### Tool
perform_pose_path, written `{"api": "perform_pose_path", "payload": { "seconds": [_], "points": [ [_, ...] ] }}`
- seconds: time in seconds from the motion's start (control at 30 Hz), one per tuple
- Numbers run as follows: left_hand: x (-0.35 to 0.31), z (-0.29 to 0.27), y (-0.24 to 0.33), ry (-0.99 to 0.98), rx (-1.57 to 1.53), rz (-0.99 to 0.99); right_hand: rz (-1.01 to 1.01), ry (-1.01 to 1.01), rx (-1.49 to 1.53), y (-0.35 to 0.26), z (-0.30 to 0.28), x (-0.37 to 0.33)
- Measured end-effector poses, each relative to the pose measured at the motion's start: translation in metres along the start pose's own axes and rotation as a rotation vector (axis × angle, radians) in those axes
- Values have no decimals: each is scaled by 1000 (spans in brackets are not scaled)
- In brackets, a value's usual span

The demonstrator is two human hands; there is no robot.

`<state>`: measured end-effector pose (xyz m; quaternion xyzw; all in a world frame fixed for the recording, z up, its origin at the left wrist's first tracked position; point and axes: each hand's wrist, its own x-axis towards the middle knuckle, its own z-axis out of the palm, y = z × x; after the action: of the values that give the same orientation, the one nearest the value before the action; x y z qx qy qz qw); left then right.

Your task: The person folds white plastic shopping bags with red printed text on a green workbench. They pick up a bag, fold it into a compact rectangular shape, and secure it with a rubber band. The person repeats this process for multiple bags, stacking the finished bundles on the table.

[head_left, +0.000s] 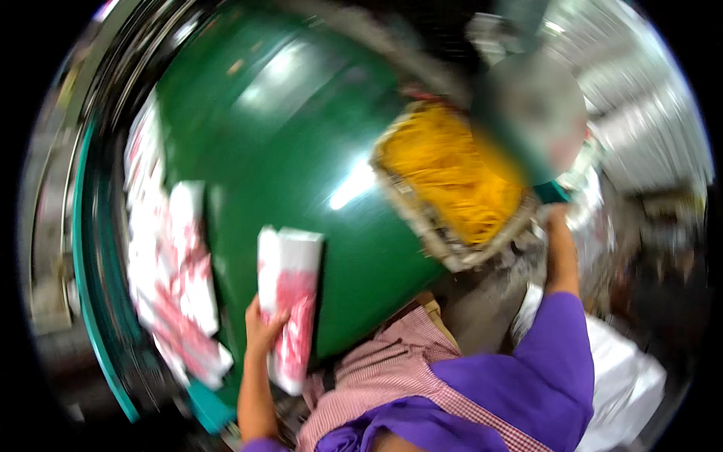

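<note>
The picture is blurry, as if the head is turning fast. The big green table (301, 151) fills the middle, so every place here is told from it.

The left hand (262, 331) is at the near edge of the green table. It grips a white and pink paper bag (290, 301) and holds it up on end, with the fingers wrapped round the bag's lower left side. The right hand (556, 222) reaches far out past the right edge of the green table, next to a tray of yellow noodles (452, 181). It is too blurry to tell if that hand is closed on something or loose.

It looks like the step in hand is getting a bag ready to be filled. The next move would likely call for opening the top of the bag while the left hand keeps it steady.

On the left side of the green table lies a pile of white and pink bags (169, 279). Another person (527, 113) stands at the far right side, behind the tray. A white sack (625, 384) sits low, off the table's right side. The tray's rim is between the bag and the right hand.
</note>
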<state>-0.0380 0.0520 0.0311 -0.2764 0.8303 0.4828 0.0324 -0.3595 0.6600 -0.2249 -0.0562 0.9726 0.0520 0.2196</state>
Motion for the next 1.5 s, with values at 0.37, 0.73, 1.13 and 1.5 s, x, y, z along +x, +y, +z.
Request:
{"api": "perform_pose_path", "payload": {
  "seconds": [0.37,0.73,1.13,1.5],
  "points": [
    [0,3,10,-1,2,99,-295,370,-1,44,-55,-57],
    [-13,-1,-11,-138,-1108,195,-597,574,855,-167,-252,-218],
    [-67,-18,-64,-322,-1804,258,-461,621,-35,-207,-332,-151],
    [-71,-9,-28,-328,-1640,312,-690,610,356,-261,-376,-177]
  ]
}}
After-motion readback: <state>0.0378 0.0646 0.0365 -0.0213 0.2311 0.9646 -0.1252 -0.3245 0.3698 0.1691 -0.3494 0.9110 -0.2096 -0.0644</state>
